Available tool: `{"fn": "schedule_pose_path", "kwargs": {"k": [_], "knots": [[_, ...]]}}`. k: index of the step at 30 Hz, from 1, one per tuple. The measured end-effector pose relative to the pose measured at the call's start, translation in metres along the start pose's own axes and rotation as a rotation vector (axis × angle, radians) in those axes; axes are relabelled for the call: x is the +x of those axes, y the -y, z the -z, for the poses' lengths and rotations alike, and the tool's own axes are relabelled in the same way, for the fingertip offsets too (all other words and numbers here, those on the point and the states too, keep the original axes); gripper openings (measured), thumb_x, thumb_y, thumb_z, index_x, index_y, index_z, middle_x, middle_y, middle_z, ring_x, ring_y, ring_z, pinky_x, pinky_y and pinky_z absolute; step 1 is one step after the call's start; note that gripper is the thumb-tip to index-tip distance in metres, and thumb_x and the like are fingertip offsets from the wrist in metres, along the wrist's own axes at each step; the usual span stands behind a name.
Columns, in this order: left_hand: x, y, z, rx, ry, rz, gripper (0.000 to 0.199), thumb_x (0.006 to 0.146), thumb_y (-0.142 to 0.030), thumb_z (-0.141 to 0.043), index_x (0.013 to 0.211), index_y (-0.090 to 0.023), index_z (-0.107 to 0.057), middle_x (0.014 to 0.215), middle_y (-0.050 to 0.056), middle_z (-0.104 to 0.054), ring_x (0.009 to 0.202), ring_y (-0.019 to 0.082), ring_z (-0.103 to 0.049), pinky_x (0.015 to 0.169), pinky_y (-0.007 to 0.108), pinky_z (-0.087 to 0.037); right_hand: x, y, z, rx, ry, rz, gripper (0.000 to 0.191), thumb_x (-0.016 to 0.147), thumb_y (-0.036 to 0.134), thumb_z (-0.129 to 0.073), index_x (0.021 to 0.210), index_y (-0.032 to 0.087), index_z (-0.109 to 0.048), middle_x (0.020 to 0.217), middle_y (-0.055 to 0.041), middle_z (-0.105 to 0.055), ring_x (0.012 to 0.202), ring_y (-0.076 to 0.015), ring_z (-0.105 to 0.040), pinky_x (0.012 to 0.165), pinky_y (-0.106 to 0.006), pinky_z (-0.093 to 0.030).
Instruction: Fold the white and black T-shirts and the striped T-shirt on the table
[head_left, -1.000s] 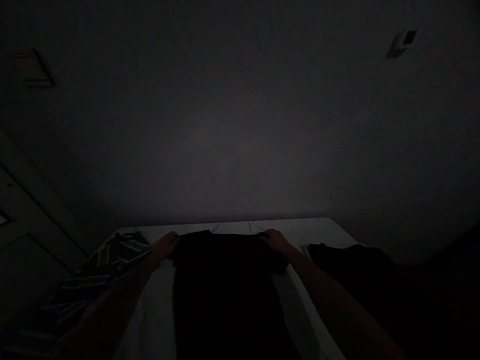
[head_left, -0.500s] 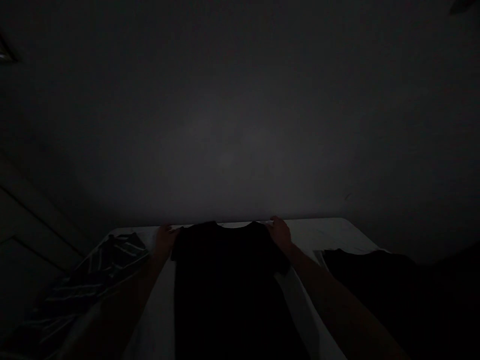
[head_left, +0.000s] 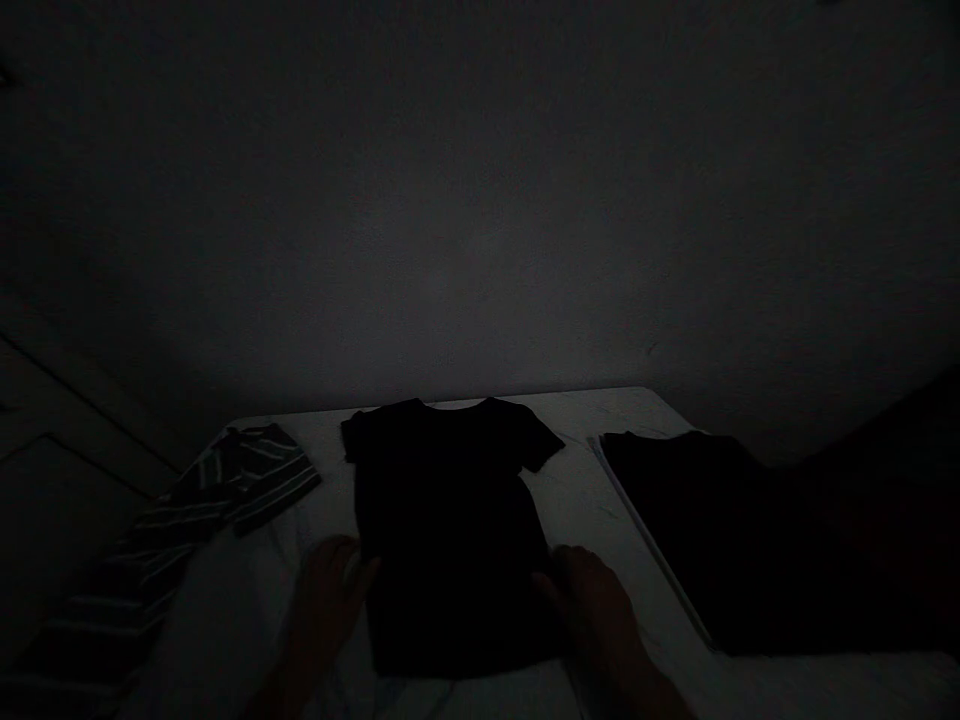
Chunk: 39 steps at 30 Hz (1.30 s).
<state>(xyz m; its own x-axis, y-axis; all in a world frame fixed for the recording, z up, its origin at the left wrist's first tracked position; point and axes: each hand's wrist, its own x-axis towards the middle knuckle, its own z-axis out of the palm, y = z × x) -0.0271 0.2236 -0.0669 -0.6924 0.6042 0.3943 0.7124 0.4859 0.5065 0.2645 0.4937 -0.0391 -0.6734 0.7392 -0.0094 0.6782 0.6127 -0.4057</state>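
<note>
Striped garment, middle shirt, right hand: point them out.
Striped garment (head_left: 161, 550), head view: on its striped middle.
Middle shirt (head_left: 454, 540), head view: on its body.
Right hand (head_left: 598, 598), head view: on its back.

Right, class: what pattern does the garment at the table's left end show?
The garment is dark with light stripes, seen best in the head view.

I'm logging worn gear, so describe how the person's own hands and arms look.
The bare, ungloved left hand and bare, ungloved right hand show no sleeve or cuff down to the picture's bottom edge. The picture is too dark and blurred to make out any rings or markings.
</note>
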Motion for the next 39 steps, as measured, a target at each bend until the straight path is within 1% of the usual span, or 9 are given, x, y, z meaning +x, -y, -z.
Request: {"fn": "schedule_pose_path", "kwargs": {"k": [4, 8, 11, 15, 18, 22, 31, 35, 39], "knots": [[0.008, -0.033, -0.013, -0.110, 0.082, 0.078, 0.027, 0.081, -0.045, -0.058, 0.095, -0.024, -0.068, 0.104, 0.011, -0.073, 0.105, 0.032, -0.066, 0.101, 0.053, -0.050, -0.006, 0.016, 0.004, -0.005, 0.012, -0.025, 0.011, 0.092, 0.030, -0.056, 0.093, 0.022, -0.063, 0.097, -0.0120, -0.073, 0.093, -0.0286, -0.067, 0.074, -0.034, -0.043], [0.003, -0.044, -0.014, -0.306, 0.144, 0.311, 0.042, 0.090, -0.050, -0.045, 0.117, -0.024, -0.063, 0.122, 0.013, -0.069, 0.117, 0.031, -0.065, 0.099, 0.049, -0.054, -0.003, 0.016, 0.011, 0.383, -0.039, -0.133, 0.019, 0.096, 0.039, -0.046, 0.100, 0.024, -0.056, 0.086, -0.0078, -0.073, 0.080, -0.0237, -0.069, 0.064, -0.030, -0.042], [-0.003, -0.041, -0.007, -0.424, 0.250, 0.306, 0.039, 0.085, -0.047, -0.056, 0.118, -0.028, -0.067, 0.128, 0.012, -0.069, 0.131, 0.032, -0.057, 0.105, 0.051, -0.051, -0.006, 0.009, 0.013, 0.604, -0.060, -0.112, 0.027, 0.090, 0.047, -0.050, 0.102, 0.024, -0.054, 0.077, -0.0045, -0.071, 0.071, -0.0233, -0.068, 0.059, -0.030, -0.044], [-0.013, -0.038, 0.012, -0.582, 0.375, 0.297, 0.036, 0.084, -0.043, -0.060, 0.114, -0.027, -0.073, 0.112, 0.010, -0.076, 0.121, 0.033, -0.065, 0.102, 0.053, -0.053, -0.011, 0.000, 0.014, 0.722, -0.021, -0.084, 0.045, 0.081, 0.052, -0.056, 0.115, 0.023, -0.053, 0.078, -0.0014, -0.070, 0.069, -0.0222, -0.067, 0.060, -0.031, -0.048], [-0.024, -0.035, 0.029, -0.723, 0.413, 0.339, 0.042, 0.071, -0.037, -0.077, 0.111, -0.025, -0.075, 0.115, 0.008, -0.076, 0.117, 0.033, -0.067, 0.106, 0.047, -0.052, -0.016, -0.006, 0.015, 0.808, 0.017, -0.089, 0.054, 0.078, 0.058, -0.058, 0.118, 0.022, -0.054, 0.084, -0.0026, -0.071, 0.074, -0.0226, -0.069, 0.065, -0.033, -0.051], [-0.036, -0.037, 0.032, -0.968, 0.333, 0.572, 0.037, 0.059, -0.021, -0.084, 0.096, -0.023, -0.078, 0.102, 0.006, -0.079, 0.106, 0.029, -0.071, 0.103, 0.039, -0.054, -0.024, -0.008, 0.015, 0.929, 0.119, -0.117, 0.062, 0.074, 0.064, -0.062, 0.120, 0.021, -0.057, 0.090, -0.0052, -0.072, 0.080, -0.0247, -0.071, 0.066, -0.035, -0.055], [-0.036, -0.058, 0.008, -1.164, 0.135, 0.700, 0.028, 0.076, -0.030, -0.076, 0.103, -0.020, -0.073, 0.102, 0.009, -0.077, 0.108, 0.028, -0.070, 0.099, 0.043, -0.056, -0.033, -0.019, 0.005, 1.064, 0.081, -0.163, 0.059, 0.074, 0.059, -0.068, 0.119, 0.021, -0.064, 0.092, -0.0091, -0.077, 0.085, -0.0300, -0.074, 0.071, -0.040, -0.059], [-0.048, -0.050, 0.025, -1.106, 0.045, 0.715, 0.030, 0.079, -0.035, -0.076, 0.104, -0.019, -0.071, 0.114, 0.009, -0.074, 0.111, 0.026, -0.068, 0.099, 0.045, -0.055, -0.036, -0.031, 0.004, 0.968, 0.000, -0.123, 0.051, 0.076, 0.057, -0.067, 0.110, 0.020, -0.070, 0.103, -0.0126, -0.077, 0.097, -0.0320, -0.073, 0.081, -0.041, -0.059], [-0.072, -0.042, 0.054, -1.028, -0.036, 0.714, 0.040, 0.064, -0.029, -0.080, 0.103, -0.024, -0.073, 0.122, 0.006, -0.073, 0.123, 0.030, -0.063, 0.101, 0.039, -0.054, -0.045, -0.037, 0.011, 0.820, 0.010, -0.057, 0.045, 0.077, 0.057, -0.064, 0.100, 0.020, -0.074, 0.107, -0.0129, -0.077, 0.101, -0.0308, -0.072, 0.088, -0.040, -0.059]]}}
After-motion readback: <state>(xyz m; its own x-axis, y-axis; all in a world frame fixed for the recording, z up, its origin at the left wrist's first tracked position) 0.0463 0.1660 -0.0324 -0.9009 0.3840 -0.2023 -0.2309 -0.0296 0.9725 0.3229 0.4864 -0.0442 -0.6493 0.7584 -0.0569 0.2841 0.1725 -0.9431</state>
